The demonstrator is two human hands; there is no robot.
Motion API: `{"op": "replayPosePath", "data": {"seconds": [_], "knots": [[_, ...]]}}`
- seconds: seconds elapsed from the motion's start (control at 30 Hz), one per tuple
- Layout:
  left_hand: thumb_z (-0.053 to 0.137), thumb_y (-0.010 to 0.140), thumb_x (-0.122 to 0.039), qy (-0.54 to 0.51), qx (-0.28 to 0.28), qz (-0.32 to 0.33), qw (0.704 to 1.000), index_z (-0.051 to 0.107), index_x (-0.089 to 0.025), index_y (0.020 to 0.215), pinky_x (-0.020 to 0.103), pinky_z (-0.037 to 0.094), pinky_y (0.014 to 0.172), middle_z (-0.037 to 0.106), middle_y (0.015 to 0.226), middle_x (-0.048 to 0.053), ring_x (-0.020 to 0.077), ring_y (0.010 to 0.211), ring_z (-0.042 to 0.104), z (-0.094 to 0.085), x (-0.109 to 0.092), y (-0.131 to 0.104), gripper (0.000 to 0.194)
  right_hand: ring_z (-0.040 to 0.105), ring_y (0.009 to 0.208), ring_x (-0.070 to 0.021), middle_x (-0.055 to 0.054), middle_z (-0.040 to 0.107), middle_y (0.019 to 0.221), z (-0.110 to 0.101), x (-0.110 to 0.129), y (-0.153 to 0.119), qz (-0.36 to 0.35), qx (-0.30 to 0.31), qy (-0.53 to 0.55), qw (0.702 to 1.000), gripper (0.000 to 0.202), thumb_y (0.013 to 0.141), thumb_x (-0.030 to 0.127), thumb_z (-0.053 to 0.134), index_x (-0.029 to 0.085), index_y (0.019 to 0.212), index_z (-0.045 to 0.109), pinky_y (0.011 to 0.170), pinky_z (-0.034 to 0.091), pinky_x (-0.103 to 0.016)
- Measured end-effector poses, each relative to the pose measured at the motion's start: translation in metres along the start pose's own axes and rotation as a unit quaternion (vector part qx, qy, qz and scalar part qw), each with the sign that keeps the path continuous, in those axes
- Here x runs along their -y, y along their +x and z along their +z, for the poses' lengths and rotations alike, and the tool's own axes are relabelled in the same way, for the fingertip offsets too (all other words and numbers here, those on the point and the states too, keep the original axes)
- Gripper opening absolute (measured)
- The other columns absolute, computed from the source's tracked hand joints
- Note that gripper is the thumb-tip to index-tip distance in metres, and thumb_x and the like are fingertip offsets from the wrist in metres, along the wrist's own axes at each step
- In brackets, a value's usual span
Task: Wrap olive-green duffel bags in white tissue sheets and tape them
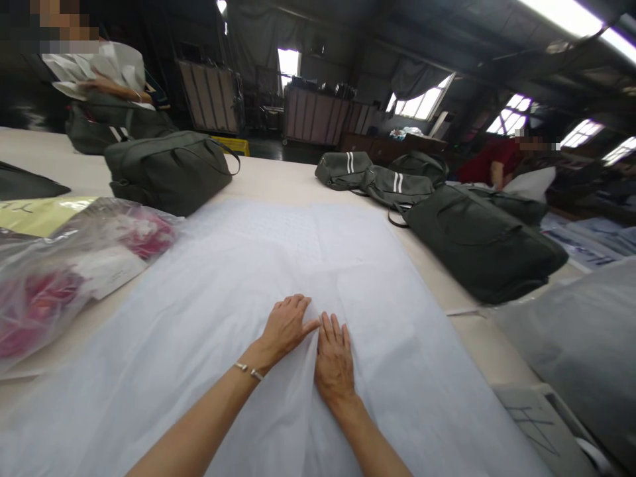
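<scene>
A wide, thin white sheet (377, 278) covers the middle of the table, creased in places. My left hand (287, 326) rests on it with fingers stretched forward and the thumb apart, pointing at my right hand; a bracelet circles that wrist. Close beside it, my right hand (336, 358) lies flat, palm down, fingers extended. Between the two hands a raised fold of the sheet runs back toward me. Both hands touch the sheet and neither is closed around anything.
Dark green bags (169, 169) stand at the back left, and several more bags (481, 238) lie at the right. A clear plastic bag (106, 258) with pink contents is at the left. Grey wrapping (581, 331) sits at the right edge. Two people work across the table.
</scene>
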State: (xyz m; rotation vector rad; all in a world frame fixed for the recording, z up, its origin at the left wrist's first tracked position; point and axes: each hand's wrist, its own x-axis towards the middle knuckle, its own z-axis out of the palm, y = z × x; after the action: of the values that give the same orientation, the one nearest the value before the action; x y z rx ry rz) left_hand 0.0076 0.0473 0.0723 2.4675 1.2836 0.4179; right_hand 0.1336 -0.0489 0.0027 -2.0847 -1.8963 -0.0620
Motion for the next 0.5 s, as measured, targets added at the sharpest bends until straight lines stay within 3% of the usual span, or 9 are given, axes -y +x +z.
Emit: {"op": "replayPosePath", "data": {"seconds": [0.13, 0.23, 0.33, 0.4, 0.5], "knots": [[0.053, 0.088, -0.058, 0.046, -0.015, -0.075, 0.996, 0.063, -0.013, 0.102, 0.048, 0.046, 0.086, 0.062, 0.108, 0.019, 0.0343, 0.103, 0.058, 0.01, -0.013, 0.013, 0.049, 0.03, 0.144, -0.0263, -0.008, 0.043, 0.151, -0.001, 0.002, 0.001, -0.003, -0.016, 0.006, 1.0, 0.049, 0.094, 0.019, 0.039, 0.016, 0.143, 0.046, 0.118, 0.024, -0.051], [0.061, 0.085, -0.04, 0.055, -0.023, -0.089, 0.994, 0.064, -0.014, 0.097, 0.048, 0.046, 0.084, 0.062, 0.106, 0.017, 0.0338, 0.104, 0.057, 0.014, -0.015, 0.018, 0.029, 0.03, 0.144, -0.0266, -0.008, 0.04, 0.152, -0.001, 0.002, 0.001, -0.008, -0.022, 0.001, 1.0, 0.048, 0.096, 0.026, 0.042, 0.018, 0.143, 0.045, 0.118, 0.024, -0.051], [0.059, 0.083, -0.019, 0.036, -0.042, -0.077, 0.995, 0.064, -0.017, 0.085, 0.043, 0.048, 0.082, 0.064, 0.098, 0.012, 0.0281, 0.097, 0.06, 0.013, -0.002, 0.017, 0.006, 0.031, 0.144, -0.0275, -0.009, 0.041, 0.152, -0.001, 0.002, 0.001, -0.009, -0.025, 0.004, 1.0, 0.048, 0.098, 0.033, 0.042, 0.019, 0.143, 0.045, 0.118, 0.024, -0.052], [0.056, 0.083, -0.017, 0.012, -0.074, -0.071, 0.995, 0.063, -0.019, 0.081, 0.038, 0.049, 0.083, 0.065, 0.096, 0.008, 0.023, 0.094, 0.061, 0.008, 0.01, 0.012, 0.008, 0.03, 0.144, -0.0278, -0.009, 0.042, 0.151, -0.002, 0.002, 0.001, -0.008, -0.029, 0.012, 0.999, 0.048, 0.098, 0.036, 0.042, 0.018, 0.143, 0.045, 0.118, 0.024, -0.053], [0.049, 0.089, -0.022, -0.014, -0.152, -0.088, 0.984, 0.061, -0.02, 0.086, 0.038, 0.048, 0.094, 0.063, 0.108, 0.009, 0.0216, 0.106, 0.059, -0.001, 0.026, 0.003, 0.013, 0.029, 0.144, -0.0276, -0.009, 0.042, 0.151, -0.001, 0.003, 0.001, -0.003, -0.03, 0.015, 0.999, 0.05, 0.098, 0.038, 0.043, 0.019, 0.144, 0.044, 0.118, 0.024, -0.053]]}}
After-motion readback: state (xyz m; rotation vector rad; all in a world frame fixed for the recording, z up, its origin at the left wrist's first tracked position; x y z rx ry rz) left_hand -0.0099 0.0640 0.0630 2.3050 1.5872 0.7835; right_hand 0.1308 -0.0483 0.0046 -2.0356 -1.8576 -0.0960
